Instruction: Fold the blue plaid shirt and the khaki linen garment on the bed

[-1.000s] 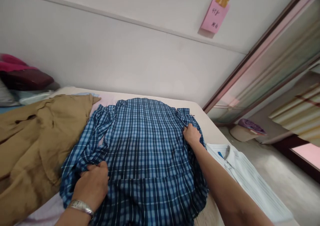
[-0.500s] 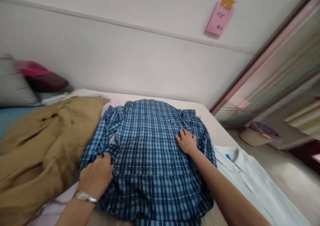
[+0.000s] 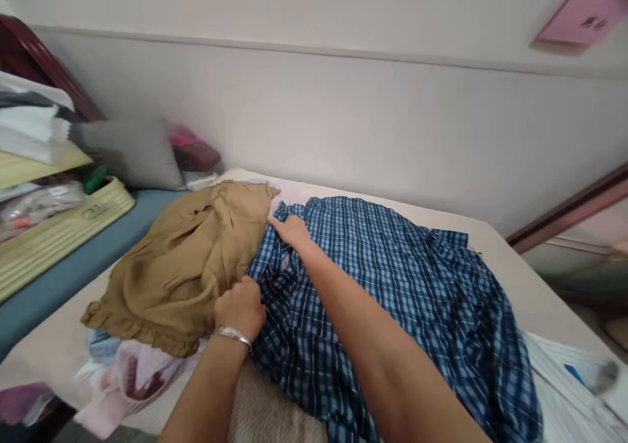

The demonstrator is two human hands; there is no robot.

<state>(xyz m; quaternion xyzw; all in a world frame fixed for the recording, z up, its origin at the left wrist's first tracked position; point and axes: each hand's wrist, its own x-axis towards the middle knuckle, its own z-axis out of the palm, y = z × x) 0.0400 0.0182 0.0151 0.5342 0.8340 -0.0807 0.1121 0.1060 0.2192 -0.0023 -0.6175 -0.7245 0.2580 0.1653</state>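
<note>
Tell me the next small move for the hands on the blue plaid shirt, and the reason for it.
Probably draw the bunched sleeve inward across the shirt's back. Both hands meet at the left edge of the blue plaid shirt: the right hand reaches across onto the far part of the sleeve, the left hand pinches the near part, and that edge lies crumpled against the tan garment.

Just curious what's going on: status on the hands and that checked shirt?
Both hands grip the shirt's left edge. Shirt spread on bed. Tan garment bunched against it.
</note>
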